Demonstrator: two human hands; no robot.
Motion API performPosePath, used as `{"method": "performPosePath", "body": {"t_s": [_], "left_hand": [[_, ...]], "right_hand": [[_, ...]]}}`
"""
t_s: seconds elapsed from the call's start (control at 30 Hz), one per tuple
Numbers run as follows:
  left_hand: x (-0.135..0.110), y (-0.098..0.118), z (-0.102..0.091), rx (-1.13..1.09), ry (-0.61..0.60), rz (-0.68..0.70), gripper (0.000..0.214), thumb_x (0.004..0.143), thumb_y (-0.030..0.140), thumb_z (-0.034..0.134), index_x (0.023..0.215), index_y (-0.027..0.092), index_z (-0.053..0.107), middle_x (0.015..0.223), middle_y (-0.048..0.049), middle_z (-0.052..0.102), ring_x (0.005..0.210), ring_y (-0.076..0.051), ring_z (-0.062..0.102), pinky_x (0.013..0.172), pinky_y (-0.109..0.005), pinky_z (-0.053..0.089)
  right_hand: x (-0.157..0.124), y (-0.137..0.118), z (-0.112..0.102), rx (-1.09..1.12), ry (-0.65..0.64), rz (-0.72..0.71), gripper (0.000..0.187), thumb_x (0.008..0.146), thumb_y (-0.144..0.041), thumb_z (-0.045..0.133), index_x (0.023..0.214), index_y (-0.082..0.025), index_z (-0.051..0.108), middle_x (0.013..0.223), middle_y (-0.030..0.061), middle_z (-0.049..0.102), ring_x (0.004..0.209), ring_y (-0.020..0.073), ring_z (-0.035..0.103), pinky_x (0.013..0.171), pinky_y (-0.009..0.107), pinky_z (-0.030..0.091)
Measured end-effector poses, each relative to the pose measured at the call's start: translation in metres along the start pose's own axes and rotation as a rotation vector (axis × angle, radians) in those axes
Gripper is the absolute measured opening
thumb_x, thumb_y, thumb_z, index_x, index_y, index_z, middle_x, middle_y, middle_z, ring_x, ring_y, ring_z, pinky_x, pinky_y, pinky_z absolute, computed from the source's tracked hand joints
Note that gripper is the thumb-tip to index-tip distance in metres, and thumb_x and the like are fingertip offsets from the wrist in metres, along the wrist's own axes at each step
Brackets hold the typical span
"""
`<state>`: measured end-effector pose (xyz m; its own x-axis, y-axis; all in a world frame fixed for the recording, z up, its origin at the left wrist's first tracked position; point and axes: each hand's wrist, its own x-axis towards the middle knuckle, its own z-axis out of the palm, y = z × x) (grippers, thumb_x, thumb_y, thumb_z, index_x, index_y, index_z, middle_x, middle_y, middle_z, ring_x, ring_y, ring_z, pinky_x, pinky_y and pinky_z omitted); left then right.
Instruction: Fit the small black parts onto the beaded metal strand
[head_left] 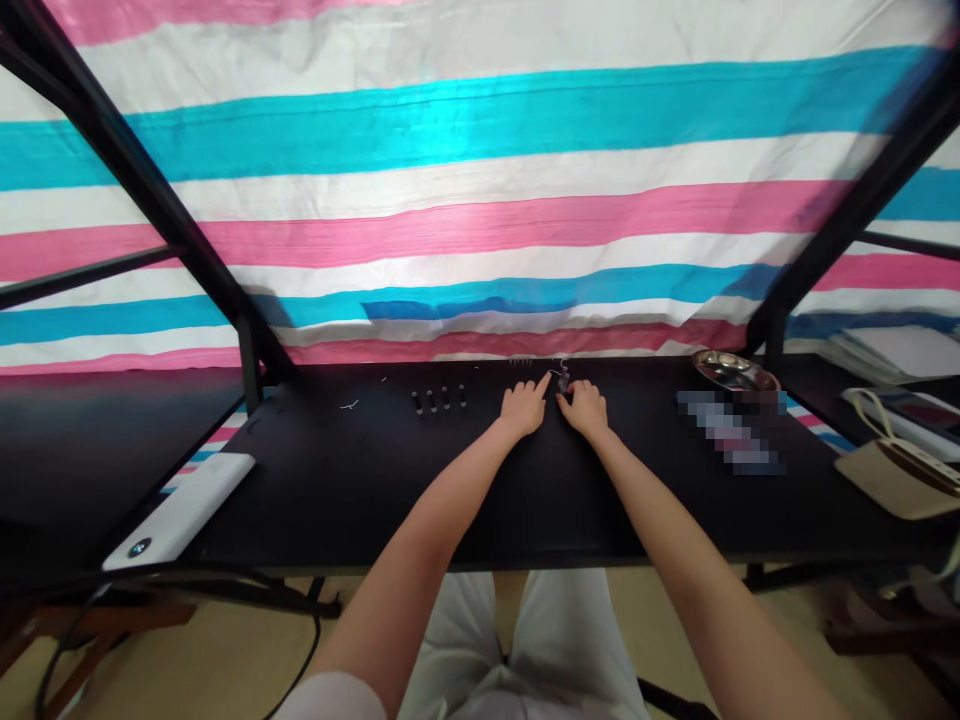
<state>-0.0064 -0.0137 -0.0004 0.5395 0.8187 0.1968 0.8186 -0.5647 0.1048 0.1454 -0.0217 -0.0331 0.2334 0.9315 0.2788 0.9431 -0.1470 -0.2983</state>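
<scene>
My right hand (586, 409) rests near the far edge of the black table (525, 510). Its thumb and index finger close at the lower end of a small dark grey piece (564, 381), too small to name more exactly. Just to the left, my left hand (523, 408) lies low on the table, index finger stretched toward a thin white strand (553, 373) beside that piece. The other left fingers are apart, and nothing shows in them. Further left, several short dark cylinders (431, 401) with pale tops stand in a row.
A shiny metal bowl (735, 372) and a pixelated item (727, 430) lie to the right. A long white device (180, 510) sits at the left edge. White scraps (349, 405) dot the table. Black frame bars (150, 190) slant up both sides before a striped sheet (480, 120).
</scene>
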Motion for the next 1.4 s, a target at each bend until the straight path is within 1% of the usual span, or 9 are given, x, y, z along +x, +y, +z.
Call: {"method": "performPosePath", "body": {"t_s": [0.2,0.33,0.43,0.53,0.67,0.8,1.0,1.27,1.4], "left_hand": [[0.009,0.008,0.015,0.092,0.117,0.017,0.042,0.091,0.024,0.032,0.132,0.018,0.035,0.103,-0.0123,0.057,0.095,-0.024,0.051,0.078,-0.036,0.039],[0.009,0.002,0.014,0.091,0.158,0.042,0.027,0.091,0.025,0.035,0.111,0.014,0.050,0.092,-0.0107,0.060,0.086,-0.022,0.055,0.073,-0.033,0.040],[0.007,-0.004,0.012,0.052,0.177,0.002,0.020,0.091,0.023,0.036,0.100,0.014,0.052,0.090,-0.0094,0.060,0.084,-0.020,0.055,0.070,-0.030,0.040],[0.003,-0.009,0.010,-0.006,0.196,-0.019,0.018,0.090,0.025,0.038,0.098,0.016,0.051,0.089,-0.0081,0.061,0.083,-0.019,0.055,0.068,-0.028,0.041],[-0.018,-0.015,0.006,-0.041,0.230,0.052,0.018,0.090,0.028,0.038,0.096,0.017,0.052,0.085,-0.0062,0.061,0.080,-0.017,0.056,0.068,-0.027,0.041],[-0.053,-0.026,0.003,-0.071,0.290,0.172,0.022,0.092,0.030,0.035,0.097,0.018,0.053,0.083,-0.0047,0.062,0.078,-0.016,0.057,0.068,-0.026,0.042],[-0.097,-0.046,-0.002,-0.166,0.299,0.156,0.023,0.091,0.034,0.037,0.098,0.020,0.054,0.078,-0.0022,0.062,0.073,-0.013,0.058,0.065,-0.023,0.042],[-0.100,-0.049,-0.008,-0.258,0.264,0.049,0.021,0.088,0.035,0.042,0.098,0.021,0.055,0.074,-0.0005,0.059,0.068,-0.012,0.056,0.062,-0.021,0.042],[-0.100,-0.054,-0.009,-0.357,0.290,-0.010,0.019,0.086,0.034,0.045,0.096,0.021,0.055,0.067,0.0022,0.057,0.065,-0.011,0.055,0.063,-0.021,0.042]], "right_hand": [[0.004,-0.001,0.000,-0.013,0.005,-0.005,0.024,0.084,-0.037,0.045,0.092,-0.017,0.054,0.101,0.0119,0.055,0.095,0.0245,0.049,0.074,0.034,0.035],[0.003,-0.003,0.000,-0.016,0.009,0.008,0.026,0.085,-0.039,0.044,0.093,-0.017,0.054,0.101,0.0118,0.054,0.095,0.0244,0.049,0.074,0.035,0.036],[0.004,-0.003,0.001,-0.017,0.015,0.026,0.026,0.084,-0.040,0.045,0.091,-0.017,0.054,0.100,0.0113,0.055,0.094,0.0246,0.050,0.074,0.035,0.036],[0.005,-0.004,0.001,-0.027,0.026,0.023,0.025,0.084,-0.040,0.045,0.091,-0.017,0.054,0.100,0.0108,0.055,0.094,0.0248,0.050,0.074,0.035,0.036],[0.004,-0.005,0.001,-0.050,0.021,0.017,0.027,0.085,-0.040,0.044,0.093,-0.017,0.054,0.101,0.0116,0.055,0.094,0.0246,0.050,0.074,0.034,0.036],[0.003,-0.006,-0.001,-0.066,0.016,0.004,0.027,0.086,-0.039,0.042,0.094,-0.017,0.054,0.101,0.0125,0.054,0.094,0.0241,0.049,0.073,0.034,0.036],[0.002,-0.006,-0.003,-0.074,0.005,0.006,0.026,0.086,-0.039,0.042,0.093,-0.016,0.053,0.100,0.0118,0.054,0.092,0.0238,0.050,0.072,0.033,0.035],[0.001,-0.006,-0.002,-0.074,0.004,0.004,0.024,0.087,-0.036,0.041,0.093,-0.017,0.054,0.100,0.0109,0.054,0.091,0.0225,0.050,0.071,0.032,0.034],[0.002,-0.004,0.000,-0.068,0.021,-0.005,0.021,0.086,-0.033,0.042,0.092,-0.017,0.054,0.099,0.0104,0.055,0.090,0.0223,0.051,0.070,0.031,0.035]]}}
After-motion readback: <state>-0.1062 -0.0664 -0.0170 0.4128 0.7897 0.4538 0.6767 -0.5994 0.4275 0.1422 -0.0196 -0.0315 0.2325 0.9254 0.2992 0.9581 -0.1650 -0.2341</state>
